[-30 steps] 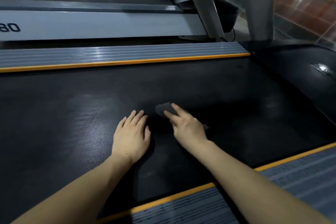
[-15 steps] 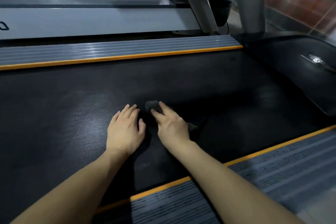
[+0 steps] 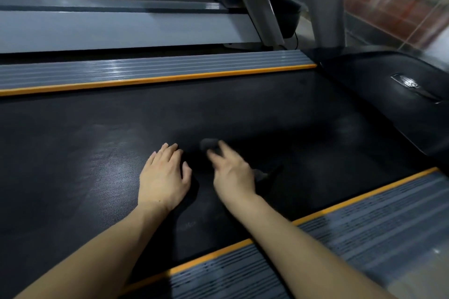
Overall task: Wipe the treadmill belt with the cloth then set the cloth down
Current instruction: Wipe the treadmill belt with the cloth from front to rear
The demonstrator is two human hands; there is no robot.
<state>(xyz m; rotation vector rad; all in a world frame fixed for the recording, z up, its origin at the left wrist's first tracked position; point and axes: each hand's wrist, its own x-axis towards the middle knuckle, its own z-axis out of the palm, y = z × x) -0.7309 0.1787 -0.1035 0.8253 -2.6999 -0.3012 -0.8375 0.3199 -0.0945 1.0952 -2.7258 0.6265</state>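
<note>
Cloth (image 3: 211,145), dark and small, lies on the treadmill belt (image 3: 243,109) under the right hand (image 3: 232,172), whose fingers reach forward and press down on it. Only a rounded bit of the fabric shows past the fingertips, and another dark fold peeks out just right of the wrist. The hand is blurred, so whether any finger curls round the fabric cannot be told; the visible fingers look straight and slightly parted. Just left of it, the left hand (image 3: 164,177) rests flat on the belt, palm down, fingers close together and extended, holding nothing. The two hands are near each other but apart. Beyond the hands runs a ribbed grey side rail (image 3: 155,70) with an orange edge; a matching near rail (image 3: 340,238) lies under the right forearm.
</note>
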